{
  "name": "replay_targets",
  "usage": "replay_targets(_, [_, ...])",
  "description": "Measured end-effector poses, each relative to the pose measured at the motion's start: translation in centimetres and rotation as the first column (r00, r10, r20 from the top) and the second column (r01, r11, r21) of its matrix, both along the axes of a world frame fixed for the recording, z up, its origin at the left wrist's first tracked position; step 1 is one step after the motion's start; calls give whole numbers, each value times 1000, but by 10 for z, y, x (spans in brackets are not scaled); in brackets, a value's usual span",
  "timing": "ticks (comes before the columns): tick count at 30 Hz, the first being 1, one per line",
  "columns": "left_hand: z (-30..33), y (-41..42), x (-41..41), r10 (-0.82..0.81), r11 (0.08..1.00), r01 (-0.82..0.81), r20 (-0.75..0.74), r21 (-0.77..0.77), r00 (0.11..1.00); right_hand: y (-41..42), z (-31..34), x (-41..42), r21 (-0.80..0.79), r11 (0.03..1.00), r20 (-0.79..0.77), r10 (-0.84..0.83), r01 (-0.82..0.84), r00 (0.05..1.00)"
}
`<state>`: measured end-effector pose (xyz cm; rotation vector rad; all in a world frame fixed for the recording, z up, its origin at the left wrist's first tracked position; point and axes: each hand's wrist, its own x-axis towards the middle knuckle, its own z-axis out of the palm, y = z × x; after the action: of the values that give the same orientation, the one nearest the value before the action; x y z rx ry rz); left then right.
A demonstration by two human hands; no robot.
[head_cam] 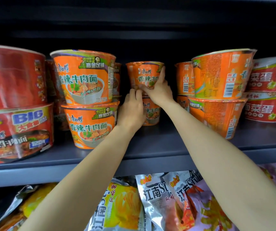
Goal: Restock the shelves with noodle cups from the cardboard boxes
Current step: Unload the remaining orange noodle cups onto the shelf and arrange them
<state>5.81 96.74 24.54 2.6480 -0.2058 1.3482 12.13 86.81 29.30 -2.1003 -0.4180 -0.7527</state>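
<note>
Gripping the top orange cup (pixel 143 74) with my right hand (pixel 157 90), I steadied its base with my left hand (pixel 132 109), fingers curled there. It sat stacked on another cup (pixel 151 112), deep on the shelf (pixel 150 152); any off-centre nudge risked toppling both.

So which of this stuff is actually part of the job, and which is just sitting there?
Job:
- top orange cup, both hands on it: left hand, right hand
- orange cup beneath
- shelf

Just there:
- red bowls
- snack bags
</note>
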Motion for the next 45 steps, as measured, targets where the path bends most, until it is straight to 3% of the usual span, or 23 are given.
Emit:
replay_targets(9, [0, -1, -5, 94, 995, -92, -68, 35, 993, 1, -5, -5, 18, 999, 21, -52, 52, 998])
replay_targets(15, [-1, -3, -5, 57, 998, -58, -70, -4, 996, 2, -9, 0, 126, 986, -9, 112, -110, 994])
replay_targets(19, [-1, -2, -3, 53, 998, -54, -65, -14, 996, 2, -12, -3, 134, 990, 34, 34, -38, 999])
replay_targets(23, [-1, -1, -3, 42, 999, -44, -73, -21, 996, -1, -9, -21, 90, 994, 8, 67, -68, 998])
replay_targets(26, [3, -2, -11, 3, 1000, -5, -60, -26, 998, -26, -17, -66, -1, 996, 111, 87, -88, 990])
replay_targets(29, [11, -19, -35, -124, 992, 122, 69, 25, 990, -79, -36, -125, 47, 996, 299, 58, -75, 952])
replay_targets(32, [15, -56, -68, -382, 910, 384, 43, -155, 923, -137, -56, -156, 276, 955, 532, -245, 107, 811])
replay_targets(33, [14, -72, -77, -457, 858, 434, -23, -276, 889, -152, -60, -153, 361, 919, 507, -335, 158, 794])
replay_targets(35, [10, -102, -89, -578, 743, 442, -148, -503, 803, -169, -60, -136, 448, 871, 327, -368, 200, 870])
replay_targets(37, [5, -128, -92, -623, 669, 388, -193, -634, 758, -174, -52, -127, 528, 848, 113, -125, 47, 986])
replay_targets(39, [0, -146, -90, -640, 616, 374, -164, -693, 750, -172, -48, -123, 576, 813, 2, 105, -87, 994])
replay_targets(43, [-4, -145, -91, -621, 561, 381, -69, -735, 781, -162, -59, -136, 447, 887, 26, 118, -117, 993])
replay_targets(45, [-3, -133, -94, -581, 585, 355, -72, -729, 811, -165, -65, -140, 434, 891, 27, 133, -131, 991])
